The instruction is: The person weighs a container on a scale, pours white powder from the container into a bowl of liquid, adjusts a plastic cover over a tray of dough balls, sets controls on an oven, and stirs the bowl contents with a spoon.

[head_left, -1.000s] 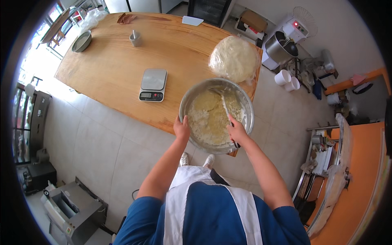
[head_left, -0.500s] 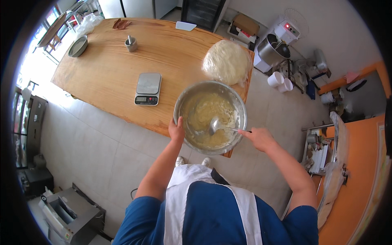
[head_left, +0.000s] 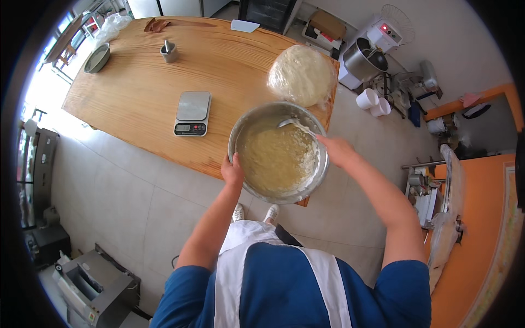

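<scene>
A wide metal mixing bowl (head_left: 236, 135) sits at the near right corner of the wooden table. Pale yellow batter (head_left: 270, 156) fills its bottom, with white floury lumps (head_left: 309, 158) along the right side. My left hand (head_left: 233, 170) grips the bowl's left rim, thumb on the inside and fingers under the outer wall. With my right hand (head_left: 336, 151) I hold the handle of a large metal spoon (head_left: 286, 123) over the right rim. The spoon's head is at the far side of the bowl, and batter coats part of its handle.
Behind the bowl rests a plastic-wrapped mass of dough (head_left: 302, 75). A digital scale (head_left: 193, 106) stands to the left on the wooden table (head_left: 131, 93). Farther off are a small metal cup (head_left: 169, 53), a shallow bowl (head_left: 98, 58) and a white scraper (head_left: 244, 25). A dough mixer (head_left: 365, 57) stands beyond the table's right edge.
The spoon has swept from the lower middle of the bowl to its far side, my right hand moving away from me with it. More floury lumps show at right. My left hand keeps its grip.
</scene>
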The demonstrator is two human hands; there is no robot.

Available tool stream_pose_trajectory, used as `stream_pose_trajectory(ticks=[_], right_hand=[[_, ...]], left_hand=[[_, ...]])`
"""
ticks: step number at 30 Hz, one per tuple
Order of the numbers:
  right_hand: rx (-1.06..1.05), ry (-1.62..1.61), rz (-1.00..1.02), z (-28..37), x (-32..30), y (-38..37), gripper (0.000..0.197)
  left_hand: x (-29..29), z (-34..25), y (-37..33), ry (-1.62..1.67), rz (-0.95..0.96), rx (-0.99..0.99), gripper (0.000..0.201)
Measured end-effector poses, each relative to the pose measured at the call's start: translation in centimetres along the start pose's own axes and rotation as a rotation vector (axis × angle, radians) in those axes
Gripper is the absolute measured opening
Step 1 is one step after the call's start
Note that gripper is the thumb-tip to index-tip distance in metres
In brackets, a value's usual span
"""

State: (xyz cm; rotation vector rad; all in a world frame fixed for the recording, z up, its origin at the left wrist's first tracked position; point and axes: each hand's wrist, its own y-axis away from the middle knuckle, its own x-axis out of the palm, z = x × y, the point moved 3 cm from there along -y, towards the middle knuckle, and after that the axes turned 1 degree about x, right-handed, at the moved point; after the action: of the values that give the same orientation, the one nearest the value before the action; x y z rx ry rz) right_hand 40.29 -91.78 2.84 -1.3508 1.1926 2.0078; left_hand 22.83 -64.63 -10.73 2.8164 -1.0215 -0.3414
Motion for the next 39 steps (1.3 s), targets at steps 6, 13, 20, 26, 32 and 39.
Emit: stream_pose_trajectory(ticks=[6,13,20,26,32,39], right_hand=[[0.556,-0.847,0.385,-0.2,3.8,9.0,0.046],[0.692,-1.991,0.553,6.5,9.5,15.3,0.053],[0.342,-1.153,0.392,8.0,4.7,15.1,0.060],[0.076,-0.414,0.171,7.9,8.5,15.3,0.058],[0.204,-0.373,-0.024,6.6,8.4,6.7,0.056],[0.462,-0.690,0.257,6.7,7.2,15.1,0.055]], left_hand=[[0.0,0.1,-0.3,-0.002,-0.022,-0.069,0.029],[0.4,-0.1,-0.3,0.031,-0.061,-0.003,0.026],[-0.2,-0.4,-0.2,-0.001,-0.005,-0.015,0.028],[0.1,-0.1,-0.1,-0.046,0.008,-0.009,0.029],[0.2,0.3,-0.4,-0.091,0.002,0.016,0.029],[0.1,0.4,-0.5,-0.171,-0.045,0.005,0.029]])
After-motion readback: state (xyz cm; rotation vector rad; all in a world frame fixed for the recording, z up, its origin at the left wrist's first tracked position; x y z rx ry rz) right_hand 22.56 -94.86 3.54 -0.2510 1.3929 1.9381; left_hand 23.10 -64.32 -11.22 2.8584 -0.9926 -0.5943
